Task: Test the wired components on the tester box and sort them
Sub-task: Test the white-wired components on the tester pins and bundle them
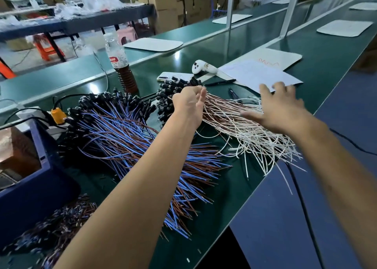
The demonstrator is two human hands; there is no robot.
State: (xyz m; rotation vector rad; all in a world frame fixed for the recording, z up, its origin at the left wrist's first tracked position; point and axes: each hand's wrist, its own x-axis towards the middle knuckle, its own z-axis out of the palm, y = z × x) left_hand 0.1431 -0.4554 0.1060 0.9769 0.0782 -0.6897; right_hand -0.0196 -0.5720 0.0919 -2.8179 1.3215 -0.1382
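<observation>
Wired components: white/pink-lead pile (pixel 244 126) sits right of the blue/brown-lead pile (pixel 130 134), both on the green bench (pixel 326 69). Left hand (pixel 190 103) and right hand (pixel 279 107) hover over the white/pink pile, fingers spread, holding nothing. Blue tester box (pixel 40 158) is left of the blue/brown pile, with nothing on it that I can see. Judging by pile sizes, most testing is left; which pile is already sorted, can't tell.

right hand (pixel 279 107): motion-blurred — finger edges smear, and contact with the white-wire pile (pixel 251 134) cannot be told.
blue box (pixel 30 179): cut by the left edge; contents unclear.
near-left wire heap (pixel 61 228): blurred, partly out of frame.
bottle (pixel 120 62): label print too small to read.
</observation>
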